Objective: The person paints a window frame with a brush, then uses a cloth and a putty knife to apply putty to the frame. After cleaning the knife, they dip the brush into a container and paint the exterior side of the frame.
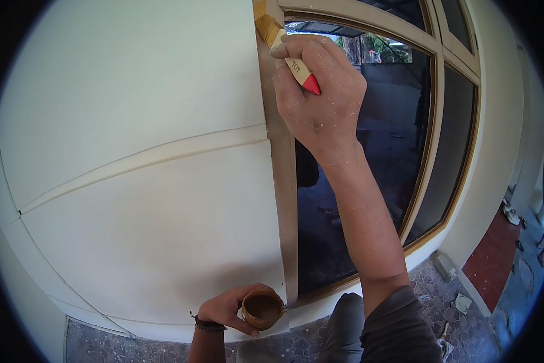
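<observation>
My right hand [321, 85] is raised at the top, its fingers closed round the handle of a paintbrush [297, 68]. The handle is pale wood with a red tip. The brush's bristles are yellow-brown and touch the wooden window frame [270, 85] where it meets the cream wall [163, 78]. Low down, my left hand [232, 310] grips a small round cup [263, 307] by its side. Brown liquid shows inside the cup, and its rim is stained. Paint specks dot my right hand and forearm.
Dark window glass [368, 139] lies right of the frame strip, with reflections in it. A raised band [151, 158] crosses the wall. Below is a stone-patterned floor [465, 320] with a block [445, 267] and scraps on it. A red floor area [494, 260] lies farther right.
</observation>
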Demonstrator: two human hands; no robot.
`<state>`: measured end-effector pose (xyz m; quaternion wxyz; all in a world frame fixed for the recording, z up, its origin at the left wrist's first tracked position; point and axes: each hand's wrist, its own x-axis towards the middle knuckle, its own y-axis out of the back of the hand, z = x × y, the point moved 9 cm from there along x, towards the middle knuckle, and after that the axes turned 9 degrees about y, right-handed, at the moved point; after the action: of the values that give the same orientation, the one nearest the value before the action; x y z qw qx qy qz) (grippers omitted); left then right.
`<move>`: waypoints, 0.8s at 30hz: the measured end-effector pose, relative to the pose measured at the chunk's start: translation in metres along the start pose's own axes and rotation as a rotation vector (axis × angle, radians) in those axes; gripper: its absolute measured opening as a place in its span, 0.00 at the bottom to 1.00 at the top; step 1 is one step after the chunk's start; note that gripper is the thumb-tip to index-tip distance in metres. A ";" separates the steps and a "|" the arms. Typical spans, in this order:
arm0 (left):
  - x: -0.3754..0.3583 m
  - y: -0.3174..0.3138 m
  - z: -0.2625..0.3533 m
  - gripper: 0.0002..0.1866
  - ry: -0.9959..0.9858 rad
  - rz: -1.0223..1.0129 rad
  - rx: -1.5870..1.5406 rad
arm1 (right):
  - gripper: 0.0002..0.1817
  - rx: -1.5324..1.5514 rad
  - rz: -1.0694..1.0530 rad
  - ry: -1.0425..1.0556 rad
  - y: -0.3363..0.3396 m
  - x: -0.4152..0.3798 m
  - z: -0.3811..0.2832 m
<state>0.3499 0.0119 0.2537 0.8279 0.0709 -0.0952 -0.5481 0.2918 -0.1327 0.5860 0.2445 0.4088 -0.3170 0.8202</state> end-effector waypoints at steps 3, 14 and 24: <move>-0.001 0.000 0.000 0.42 0.000 0.004 0.006 | 0.07 -0.002 0.005 0.000 -0.001 -0.001 -0.001; -0.001 -0.006 0.000 0.41 0.006 -0.014 -0.007 | 0.09 0.015 -0.030 -0.043 0.000 -0.008 -0.001; -0.001 -0.007 -0.004 0.41 0.006 -0.005 -0.026 | 0.10 0.033 0.000 -0.002 -0.001 -0.014 -0.004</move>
<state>0.3443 0.0105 0.2484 0.8278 0.0622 -0.0856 -0.5510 0.2981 -0.1308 0.5727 0.2371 0.4136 -0.3037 0.8249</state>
